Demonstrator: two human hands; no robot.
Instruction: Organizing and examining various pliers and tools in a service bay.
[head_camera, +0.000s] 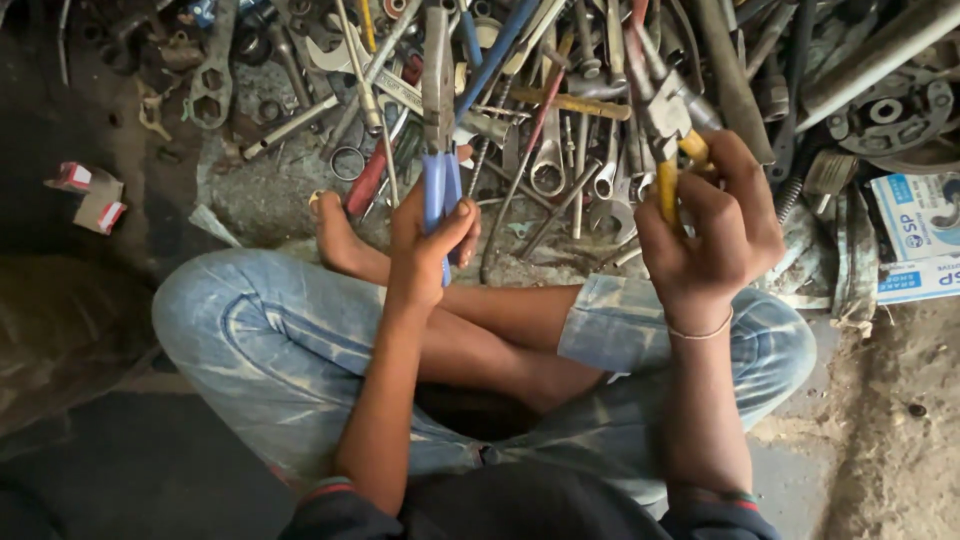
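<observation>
Closest to the lens, at the bottom edge of the frame, are the person's dark sleeves (520, 510) with a bit of red trim at the cuffs, and right past them the crossed legs in washed-out blue jeans (270, 340) that fill most of the lower half, bare foot (335, 235) poking out towards the centre left. Biggest thing after that is the huge heap of metal tools (560, 130) across the whole top of the frame, spanners, rods, screwdrivers, all tangled together on a grimy floor. Upper right corner has a round metal flange part (895, 110), and just below it at the right edge a couple of white and blue cardboard boxes (920, 235). Over on the left there's a small torn red and white carton (90, 195) lying well apart from the heap. Now the hands: the left hand (430, 235) is curled tight around the blue-handled pliers (440, 150), thumb across the grips, tool pointing straight up in the centre of the frame. The right hand (715, 235), right of centre, is closed round the yellow-handled pliers (670, 130), fingers wrapped over the grips, head tilted up and to the left. Thin bracelet (700, 332) on that wrist.
</observation>
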